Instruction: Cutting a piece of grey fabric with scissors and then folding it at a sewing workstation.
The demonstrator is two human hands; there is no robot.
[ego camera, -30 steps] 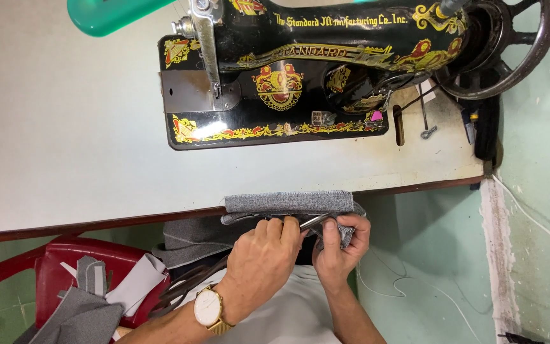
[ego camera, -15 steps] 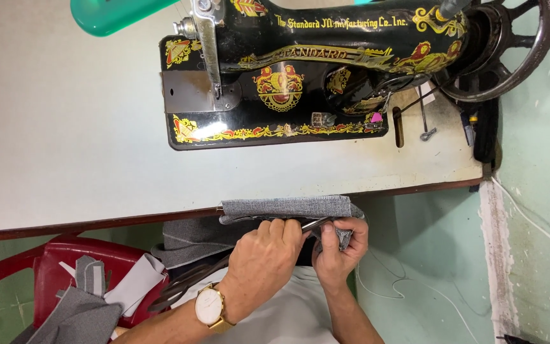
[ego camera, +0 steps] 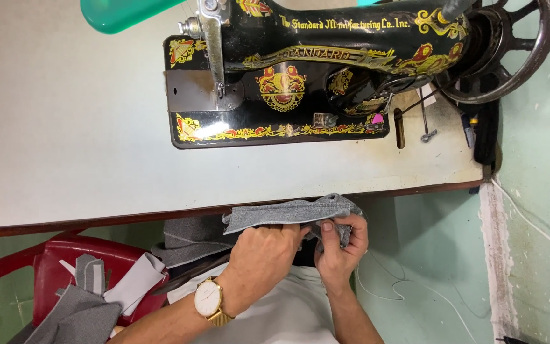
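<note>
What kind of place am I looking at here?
Most likely a small tailoring or sewing workshop: an old black sewing machine stands on the table, both hands hold grey fabric, and cut scraps fill a red chair.

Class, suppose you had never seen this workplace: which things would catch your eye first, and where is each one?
The black sewing machine with gold and red ornament dominates the top centre of the pale table. At the table's near edge, the left hand, with a gold wristwatch, and the right hand grip a strip of grey fabric. At lower left, a red plastic chair holds grey and white fabric scraps.
</note>
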